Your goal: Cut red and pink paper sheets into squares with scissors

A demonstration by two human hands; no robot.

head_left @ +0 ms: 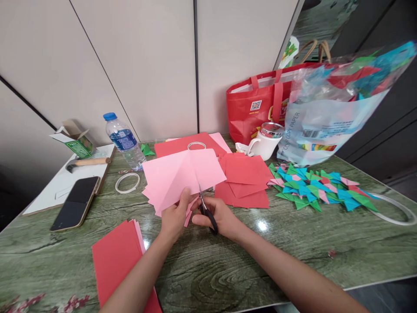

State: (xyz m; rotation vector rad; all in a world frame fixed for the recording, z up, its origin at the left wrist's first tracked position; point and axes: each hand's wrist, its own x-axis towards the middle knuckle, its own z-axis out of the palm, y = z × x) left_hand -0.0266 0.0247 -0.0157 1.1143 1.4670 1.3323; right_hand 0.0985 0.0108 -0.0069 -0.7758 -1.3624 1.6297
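A sheet of pink paper (172,178) is held up over the table, its lower edge pinched in my left hand (177,215) with the thumb on top. My right hand (220,215) grips a pair of scissors (206,213) with black handles. The scissor blades point away from me and meet the pink sheet along a line running up its right part. More pink sheets show beneath at the left. To the right of the sheet lies a pile of red paper squares (247,174). Some of my right fingers are hidden by the handles.
Red paper (114,261) lies by my left forearm. Leftward are a phone (76,204), a hammer (87,163), a water bottle (125,141) and a tape roll (127,183). Rightward stand a white mug (265,143), a red bag (241,113), a plastic bag (325,121) and folded paper pieces (312,187).
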